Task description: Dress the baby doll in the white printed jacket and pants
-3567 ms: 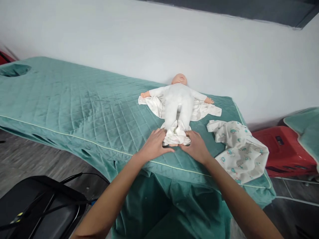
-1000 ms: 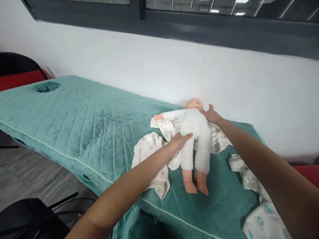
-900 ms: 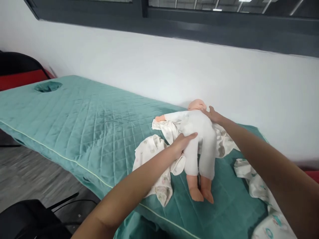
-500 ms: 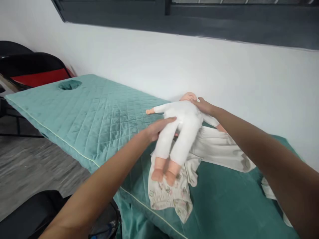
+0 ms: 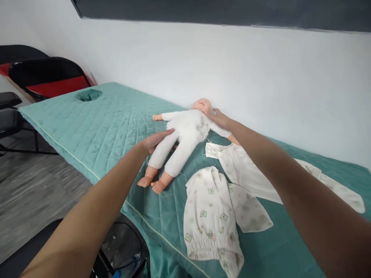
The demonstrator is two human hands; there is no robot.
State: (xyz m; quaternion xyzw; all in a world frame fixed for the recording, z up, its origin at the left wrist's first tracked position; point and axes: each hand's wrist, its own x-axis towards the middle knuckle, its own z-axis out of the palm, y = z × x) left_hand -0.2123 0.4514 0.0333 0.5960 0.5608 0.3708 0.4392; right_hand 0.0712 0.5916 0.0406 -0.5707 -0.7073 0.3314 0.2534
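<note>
A baby doll point(image 5: 188, 125) with a white cloth body lies face up on the green quilted bed cover, head toward the wall, feet toward me. My left hand point(image 5: 158, 141) grips its hip, thumb on top and the other fingers partly hidden beneath. At the neck and shoulder, my right hand point(image 5: 218, 117) is closed around the doll, its fingers mostly out of sight behind the head. Beside the doll's legs lie small white patterned pants point(image 5: 210, 216) with a gathered waist. A white baby shirt point(image 5: 240, 170) is spread behind them, partly covered by my right forearm.
The green bed point(image 5: 116, 116) runs along a white wall point(image 5: 179, 58) and has a face hole point(image 5: 89, 95) at its far left end. Folding chairs point(image 5: 55, 79) stand beyond that end. A black seat point(image 5: 31, 247) and a cable are at lower left.
Both hands have moved the doll left, off the clothes and onto the cover. The pants and shirt are now uncovered. The camera view has shifted slightly.
</note>
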